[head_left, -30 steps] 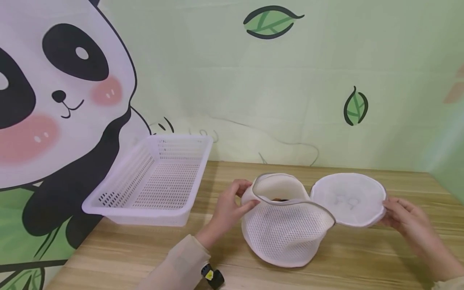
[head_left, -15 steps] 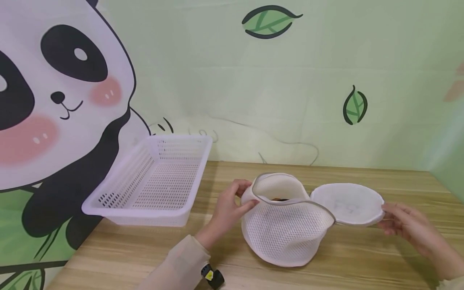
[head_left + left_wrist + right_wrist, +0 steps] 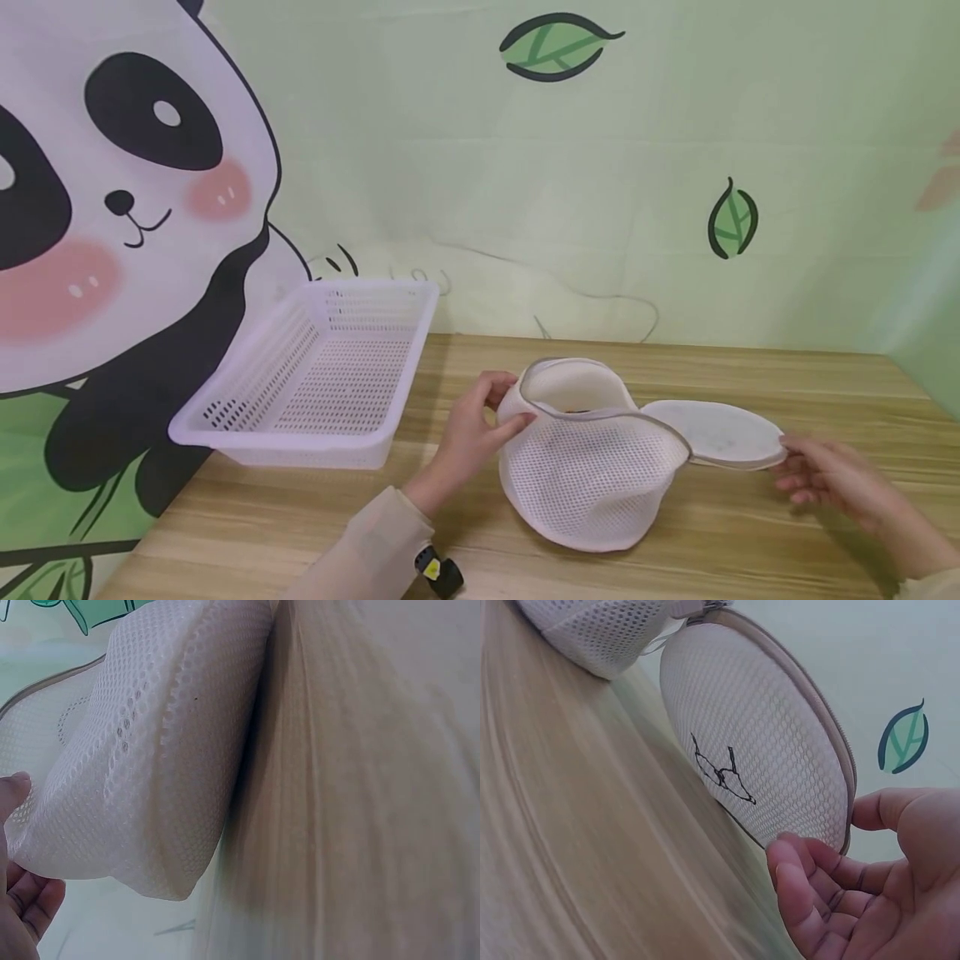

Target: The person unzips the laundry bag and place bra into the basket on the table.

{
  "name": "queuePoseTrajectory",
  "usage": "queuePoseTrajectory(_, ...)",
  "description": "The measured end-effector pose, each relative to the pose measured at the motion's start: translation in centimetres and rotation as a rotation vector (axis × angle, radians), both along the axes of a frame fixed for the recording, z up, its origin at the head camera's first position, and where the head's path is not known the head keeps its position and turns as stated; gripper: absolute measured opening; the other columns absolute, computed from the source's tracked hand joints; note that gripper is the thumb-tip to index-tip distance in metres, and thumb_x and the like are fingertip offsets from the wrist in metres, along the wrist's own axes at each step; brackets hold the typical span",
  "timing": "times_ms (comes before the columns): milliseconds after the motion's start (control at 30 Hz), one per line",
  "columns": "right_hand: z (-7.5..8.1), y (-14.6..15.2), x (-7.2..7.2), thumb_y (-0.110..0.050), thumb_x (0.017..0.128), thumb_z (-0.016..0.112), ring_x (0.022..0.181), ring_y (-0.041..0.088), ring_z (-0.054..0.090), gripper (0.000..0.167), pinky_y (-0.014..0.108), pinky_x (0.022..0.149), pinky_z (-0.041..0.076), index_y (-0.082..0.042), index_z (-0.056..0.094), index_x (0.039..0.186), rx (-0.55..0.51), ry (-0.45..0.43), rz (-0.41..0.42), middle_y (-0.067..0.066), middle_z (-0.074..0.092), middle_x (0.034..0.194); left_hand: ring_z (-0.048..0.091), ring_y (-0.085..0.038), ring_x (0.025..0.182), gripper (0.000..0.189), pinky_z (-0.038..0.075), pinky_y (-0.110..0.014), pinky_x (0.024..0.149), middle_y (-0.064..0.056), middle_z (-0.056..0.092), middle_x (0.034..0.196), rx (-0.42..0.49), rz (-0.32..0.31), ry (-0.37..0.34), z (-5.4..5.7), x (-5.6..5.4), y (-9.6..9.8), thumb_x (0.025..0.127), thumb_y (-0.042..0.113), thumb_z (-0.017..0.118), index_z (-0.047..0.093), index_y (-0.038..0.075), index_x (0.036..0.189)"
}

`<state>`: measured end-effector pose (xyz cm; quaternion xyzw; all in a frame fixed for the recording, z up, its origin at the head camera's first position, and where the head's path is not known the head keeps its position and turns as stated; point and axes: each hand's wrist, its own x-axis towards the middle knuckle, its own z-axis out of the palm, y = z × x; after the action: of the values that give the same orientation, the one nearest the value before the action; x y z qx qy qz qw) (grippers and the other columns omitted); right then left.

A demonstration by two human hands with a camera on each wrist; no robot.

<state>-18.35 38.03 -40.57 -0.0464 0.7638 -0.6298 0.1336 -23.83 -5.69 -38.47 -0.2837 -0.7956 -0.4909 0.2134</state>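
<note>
A white mesh laundry bag [image 3: 585, 479] stands on the wooden table, its round mouth open and edged with a grey zipper. Thumb and fingers of my left hand [image 3: 471, 437] pinch the rim on the bag's left side. Out to the right, the round lid [image 3: 723, 433] hangs from the bag by one side, tilted back nearly flat above the table. My right hand [image 3: 836, 483] pinches its far edge. On the mesh of the lid, the right wrist view shows a dark line drawing [image 3: 724, 774]. A sliver of something dark shows inside the bag; most of it is hidden.
A white perforated plastic basket [image 3: 352, 383] sits on the left of the table [image 3: 247, 525]. Behind stands a pale green backdrop [image 3: 420, 150] printed with leaves and a panda [image 3: 135, 208].
My right hand has lowered the lid's outer edge and drawn it slightly inward, so the lid looks flatter now. The left hand and the bag have stayed nearly still.
</note>
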Motion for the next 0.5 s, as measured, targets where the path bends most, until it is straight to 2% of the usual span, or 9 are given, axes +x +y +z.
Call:
queuePoseTrajectory(100,0.2,-0.4,0.0,-0.023,0.105,0.029,0.071,0.005,0.065,0.034,0.022,0.063,0.056,-0.026,0.061,0.093,0.081,-0.027,-0.034,-0.011,0.067,0.082,0.060,-0.018,0.079,0.042,0.049,-0.021,0.071,-0.009,0.065,0.088,0.014,-0.009,-0.002,-0.2,-0.1,0.0,0.076,0.007,0.078,0.057,0.002,0.113)
queuePoseTrajectory(233,1.0,-1.1,0.1,-0.029,0.104,0.029,0.068,0.005,0.064,0.039,0.025,0.061,0.057,-0.005,0.060,0.101,0.229,-0.056,-0.105,-0.010,0.066,0.079,0.060,-0.019,0.079,0.043,0.049,-0.021,0.071,-0.010,0.065,0.087,0.018,-0.013,0.018,-0.2,-0.1,-0.1,0.076,0.007,0.078,0.056,0.002,0.113)
queuePoseTrajectory(333,1.5,-1.6,0.3,-0.032,0.103,0.030,0.065,0.006,0.064,0.045,0.028,0.060,0.057,0.006,0.054,0.107,0.303,-0.066,-0.153,-0.009,0.065,0.077,0.061,-0.019,0.079,0.044,0.050,-0.021,0.071,-0.011,0.065,0.087,0.020,-0.013,0.030,-0.3,-0.2,-0.2,0.076,0.007,0.078,0.055,0.001,0.114)
queuePoseTrajectory(500,2.2,-1.9,0.8,-0.031,0.102,0.031,0.064,0.007,0.063,0.050,0.029,0.059,0.057,0.015,0.045,0.115,0.393,-0.051,-0.196,-0.005,0.065,0.079,0.061,-0.019,0.079,0.045,0.051,-0.021,0.072,-0.011,0.066,0.088,0.033,-0.020,0.013,-0.4,-0.2,-0.1,0.077,0.008,0.078,0.055,0.002,0.115)
